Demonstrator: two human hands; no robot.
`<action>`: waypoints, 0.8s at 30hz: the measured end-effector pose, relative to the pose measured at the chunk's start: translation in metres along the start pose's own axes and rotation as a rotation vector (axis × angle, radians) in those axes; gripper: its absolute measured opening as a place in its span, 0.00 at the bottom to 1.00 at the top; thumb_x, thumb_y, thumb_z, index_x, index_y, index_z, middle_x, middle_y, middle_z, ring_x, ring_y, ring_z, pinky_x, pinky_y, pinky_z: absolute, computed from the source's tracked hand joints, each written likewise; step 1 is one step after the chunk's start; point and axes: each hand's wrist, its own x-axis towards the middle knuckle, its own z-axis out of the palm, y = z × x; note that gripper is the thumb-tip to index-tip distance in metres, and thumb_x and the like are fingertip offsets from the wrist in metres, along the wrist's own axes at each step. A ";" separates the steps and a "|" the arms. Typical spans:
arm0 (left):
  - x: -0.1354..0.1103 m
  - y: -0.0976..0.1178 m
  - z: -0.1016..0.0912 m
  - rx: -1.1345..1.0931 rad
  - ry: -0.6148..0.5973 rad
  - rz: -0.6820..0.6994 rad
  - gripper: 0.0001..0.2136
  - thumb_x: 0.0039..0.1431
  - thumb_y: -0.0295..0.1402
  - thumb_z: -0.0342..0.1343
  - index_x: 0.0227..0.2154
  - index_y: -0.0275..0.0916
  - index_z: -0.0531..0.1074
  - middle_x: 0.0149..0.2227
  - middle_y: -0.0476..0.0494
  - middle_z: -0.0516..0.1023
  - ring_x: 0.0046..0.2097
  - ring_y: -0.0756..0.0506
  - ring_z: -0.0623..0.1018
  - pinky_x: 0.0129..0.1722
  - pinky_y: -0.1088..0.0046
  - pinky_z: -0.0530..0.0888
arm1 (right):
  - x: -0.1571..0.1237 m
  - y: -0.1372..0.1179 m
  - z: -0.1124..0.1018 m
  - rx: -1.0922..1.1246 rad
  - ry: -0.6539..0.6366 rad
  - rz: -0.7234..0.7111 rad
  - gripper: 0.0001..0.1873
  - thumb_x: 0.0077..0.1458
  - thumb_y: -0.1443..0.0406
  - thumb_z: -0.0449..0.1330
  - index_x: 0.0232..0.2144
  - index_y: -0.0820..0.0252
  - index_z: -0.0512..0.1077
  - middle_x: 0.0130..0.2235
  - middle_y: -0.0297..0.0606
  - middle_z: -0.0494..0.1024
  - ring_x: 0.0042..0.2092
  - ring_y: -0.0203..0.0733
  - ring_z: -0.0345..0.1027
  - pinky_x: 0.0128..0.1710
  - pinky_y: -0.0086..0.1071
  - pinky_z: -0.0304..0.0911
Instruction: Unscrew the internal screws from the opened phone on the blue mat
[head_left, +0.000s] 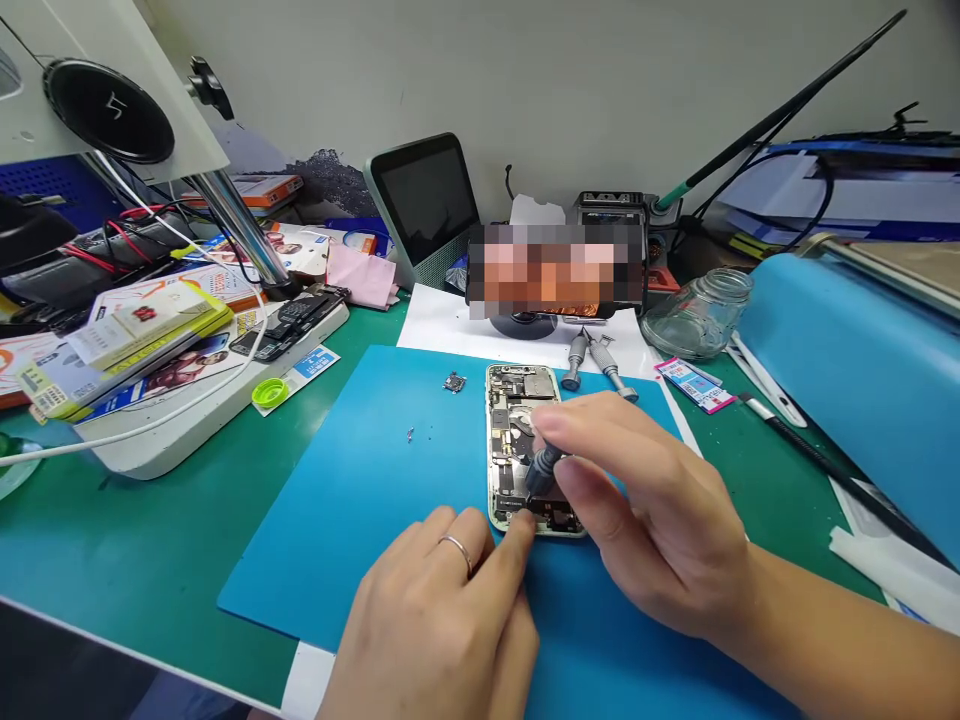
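An opened phone (512, 420) lies face down on a blue work mat (360, 500), its boards and connectors exposed. My right hand (645, 500) pinches a small dark screwdriver (541, 470), its tip down over the phone's lower part. My left hand (442, 600), with a ring on one finger, rests on the mat, fingers curled, fingertips pressed against the phone's bottom edge. A tiny loose part (454, 382) and small screws (410, 434) lie on the mat left of the phone.
Two more screwdrivers (592, 362) lie behind the phone. A glass jar (701, 312) stands at right, beside a blue-covered machine (855, 370). A small screen (426, 200) stands at the back. At left are a microscope stand base (172, 430), boxes, cables and a green cap (270, 392).
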 end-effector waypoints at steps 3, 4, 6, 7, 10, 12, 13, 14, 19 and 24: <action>0.002 0.003 0.001 -0.005 0.017 -0.052 0.19 0.67 0.24 0.51 0.58 0.42 0.73 0.35 0.49 0.74 0.33 0.45 0.75 0.30 0.65 0.74 | 0.000 0.000 -0.003 -0.020 0.001 -0.009 0.18 0.72 0.71 0.55 0.61 0.62 0.70 0.41 0.42 0.80 0.45 0.44 0.75 0.44 0.38 0.74; 0.002 0.003 0.001 0.001 0.019 -0.063 0.20 0.66 0.23 0.51 0.58 0.43 0.72 0.35 0.49 0.74 0.33 0.44 0.75 0.30 0.64 0.74 | 0.000 0.000 -0.003 -0.017 -0.001 -0.003 0.17 0.73 0.69 0.54 0.61 0.61 0.70 0.42 0.43 0.80 0.45 0.45 0.75 0.44 0.39 0.75; 0.002 0.004 0.002 0.008 0.008 -0.043 0.21 0.66 0.23 0.52 0.60 0.42 0.72 0.35 0.49 0.74 0.34 0.44 0.75 0.31 0.64 0.75 | 0.000 0.001 -0.004 -0.005 -0.001 0.004 0.17 0.75 0.67 0.52 0.62 0.59 0.70 0.46 0.46 0.81 0.48 0.46 0.76 0.46 0.41 0.75; 0.002 0.003 0.002 0.011 0.001 -0.031 0.21 0.66 0.23 0.52 0.60 0.42 0.71 0.35 0.49 0.75 0.34 0.44 0.76 0.31 0.64 0.75 | 0.000 0.001 -0.004 0.007 -0.005 0.011 0.18 0.75 0.68 0.51 0.62 0.58 0.69 0.49 0.46 0.81 0.49 0.46 0.77 0.48 0.42 0.76; 0.001 0.002 0.001 0.022 0.006 -0.009 0.20 0.66 0.23 0.52 0.60 0.41 0.71 0.35 0.49 0.74 0.33 0.45 0.76 0.30 0.65 0.75 | 0.000 0.000 -0.004 0.026 -0.015 0.031 0.21 0.73 0.72 0.52 0.63 0.54 0.68 0.46 0.43 0.83 0.46 0.46 0.78 0.45 0.44 0.76; 0.001 0.001 0.001 0.039 0.022 0.015 0.19 0.66 0.22 0.52 0.59 0.40 0.71 0.34 0.49 0.74 0.32 0.45 0.75 0.29 0.66 0.74 | 0.000 -0.001 -0.003 0.005 -0.017 0.044 0.22 0.71 0.72 0.54 0.63 0.52 0.69 0.40 0.39 0.82 0.40 0.45 0.76 0.40 0.41 0.75; 0.001 0.000 0.002 0.051 0.030 0.032 0.19 0.66 0.22 0.51 0.58 0.39 0.71 0.34 0.49 0.74 0.31 0.46 0.75 0.28 0.66 0.73 | 0.000 -0.002 -0.004 -0.010 -0.014 0.047 0.21 0.71 0.72 0.55 0.62 0.52 0.69 0.38 0.39 0.81 0.39 0.44 0.75 0.38 0.40 0.75; 0.001 0.000 0.002 0.065 0.037 0.044 0.18 0.66 0.22 0.51 0.57 0.39 0.71 0.33 0.49 0.73 0.31 0.46 0.74 0.28 0.66 0.72 | 0.000 -0.002 -0.004 -0.020 -0.011 0.048 0.21 0.71 0.72 0.56 0.62 0.53 0.70 0.39 0.39 0.80 0.39 0.44 0.75 0.37 0.39 0.74; 0.000 0.002 0.007 0.124 0.076 0.042 0.18 0.66 0.22 0.51 0.57 0.39 0.71 0.32 0.49 0.73 0.30 0.46 0.74 0.28 0.65 0.70 | -0.001 -0.002 -0.004 -0.004 0.004 0.033 0.20 0.68 0.75 0.57 0.60 0.61 0.70 0.48 0.45 0.80 0.48 0.43 0.76 0.47 0.39 0.75; 0.000 0.003 0.010 0.104 0.102 0.037 0.17 0.66 0.22 0.50 0.55 0.39 0.70 0.32 0.50 0.75 0.31 0.45 0.77 0.29 0.64 0.72 | 0.000 -0.001 0.001 0.059 0.022 0.016 0.25 0.63 0.80 0.57 0.60 0.63 0.69 0.45 0.42 0.83 0.44 0.42 0.78 0.47 0.40 0.76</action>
